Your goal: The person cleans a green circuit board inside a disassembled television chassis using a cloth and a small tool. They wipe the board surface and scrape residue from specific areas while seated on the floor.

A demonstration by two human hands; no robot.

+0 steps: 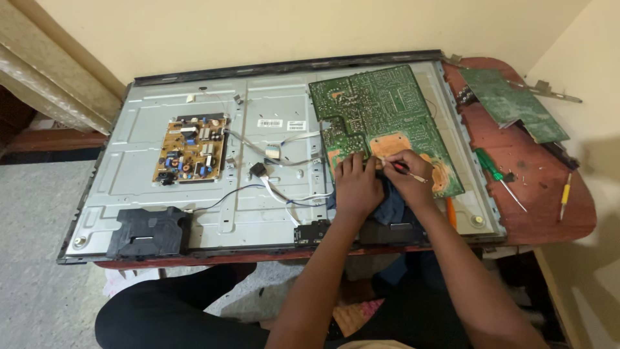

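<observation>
A large green circuit board (381, 110) lies solder side up on the grey metal back of a flat television panel (155, 187). My left hand (356, 184) presses flat on the board's near edge, over a dark blue cloth (389, 203). My right hand (408, 176) grips a thin tool with a red and black handle (409, 171), its tip resting on the board's lower part near orange-stained patches.
A yellow power board (190, 148) and loose wires (271, 168) sit on the panel, with black speakers (148, 232) at its near edge. The red table (542, 194) holds a second green board (513, 103), a green screwdriver (494, 171) and a yellow one (566, 194).
</observation>
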